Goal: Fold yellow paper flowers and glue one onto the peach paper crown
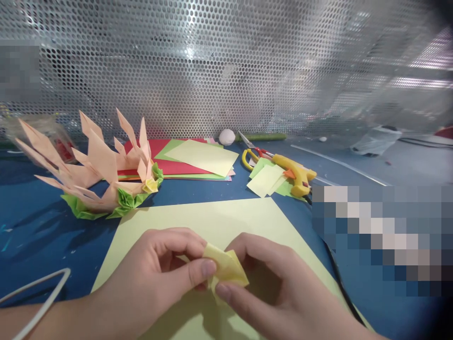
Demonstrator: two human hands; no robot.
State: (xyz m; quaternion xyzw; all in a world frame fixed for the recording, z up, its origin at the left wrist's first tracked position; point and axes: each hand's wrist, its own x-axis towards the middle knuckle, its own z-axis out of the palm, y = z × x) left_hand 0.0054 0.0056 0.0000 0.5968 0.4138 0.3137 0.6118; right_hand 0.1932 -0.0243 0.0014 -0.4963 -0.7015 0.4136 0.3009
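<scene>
Between my two hands is a small folded piece of yellow paper (230,269), held above a large pale yellow sheet (212,215). My left hand (166,269) pinches its left side between thumb and fingers. On the right side, my right hand (269,278) grips the lower edge with its thumb, its fingers curled behind. Some fingertips are hidden behind the folds. To the left of the sheet stands a paper crown (102,163) with peach-coloured folded points and green and yellow folded pieces along its base.
Coloured paper sheets (201,158) lie stacked behind the large sheet. Right of them are scissors (249,158), small paper squares (265,179) and a yellow hot glue gun (295,174) with a black cord. A white cable (46,302) loops at lower left. A perforated metal screen (191,71) stands behind.
</scene>
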